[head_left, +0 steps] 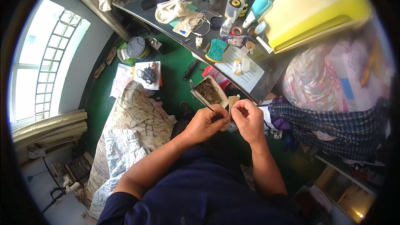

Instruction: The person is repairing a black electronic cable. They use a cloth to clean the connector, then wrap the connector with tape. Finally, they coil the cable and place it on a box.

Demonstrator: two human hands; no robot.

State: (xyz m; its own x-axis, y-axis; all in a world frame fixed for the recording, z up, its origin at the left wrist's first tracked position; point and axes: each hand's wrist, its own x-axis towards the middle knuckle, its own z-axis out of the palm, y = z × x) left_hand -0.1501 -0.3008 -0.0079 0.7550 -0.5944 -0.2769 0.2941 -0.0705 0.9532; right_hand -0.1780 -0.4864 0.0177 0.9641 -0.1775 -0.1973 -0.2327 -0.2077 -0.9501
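Observation:
In front of my body, both hands meet at a small tan, paper-like strip (233, 100). My right hand (251, 121) pinches it between thumb and fingertips. My left hand (199, 126) is closed, its fingertips meeting the strip's lower part. From the left fist a thin dark stick (201, 96) with a greyish tip slants up and away; its lower end is hidden by the fingers. Just beyond the hands stands an open cardboard box (216, 82) holding brown, dry-looking strands.
A dark desk (175, 29) beyond carries a green-and-yellow sponge (216, 51), a printed sheet (250, 78), bottles and cables. At left, a patterned cloth (133, 108) covers a bed-like surface. Bundled bedding (310, 79) is piled at right. A lidded bin (136, 47) stands on the green floor.

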